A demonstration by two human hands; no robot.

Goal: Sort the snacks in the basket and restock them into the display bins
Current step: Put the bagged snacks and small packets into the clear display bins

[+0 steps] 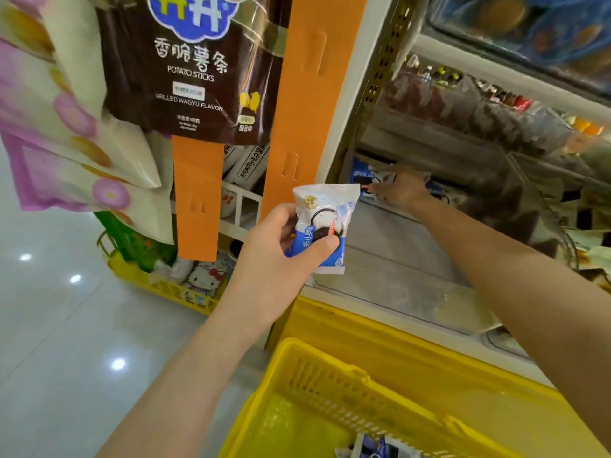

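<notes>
The fingers of your left hand were curled round a white-and-blue snack packet, held up just in front of the shelf. Your right hand reached into the display bin among matching packets, too blurred to tell whether it held anything. You seemed midway through restocking this sort, so the next move likely called for setting the held packet in that bin, then returning to the yellow basket for the rest.
</notes>
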